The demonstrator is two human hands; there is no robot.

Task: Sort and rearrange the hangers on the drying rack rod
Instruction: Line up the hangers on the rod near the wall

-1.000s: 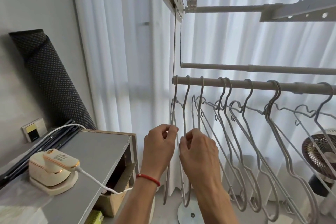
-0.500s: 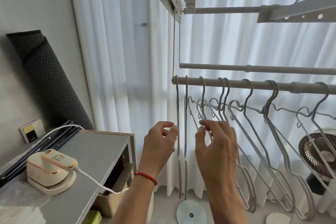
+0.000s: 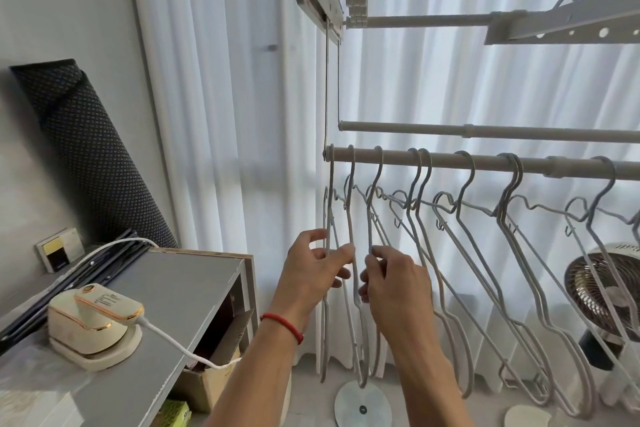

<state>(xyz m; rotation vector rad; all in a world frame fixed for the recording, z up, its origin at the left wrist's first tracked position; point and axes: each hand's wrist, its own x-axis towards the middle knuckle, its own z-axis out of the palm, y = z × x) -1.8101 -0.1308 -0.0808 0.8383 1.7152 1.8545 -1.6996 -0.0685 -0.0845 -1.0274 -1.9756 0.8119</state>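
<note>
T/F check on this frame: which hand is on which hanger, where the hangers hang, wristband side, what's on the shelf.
1. The left hand holds wire at the rod's left end. True: its fingers pinch the second hanger.
2. The right hand hangs idle, off the hangers. False: it pinches the third hanger.
3. All the hangers hang on the upper rod. False: that one is bare; they hang on the lower rod.
4. The red wristband is on the left wrist. True.
5. The mini iron on the shelf has a white cord attached. True.
6. The fan sits on the shelf. False: it stands at the right, behind the hangers.
</note>
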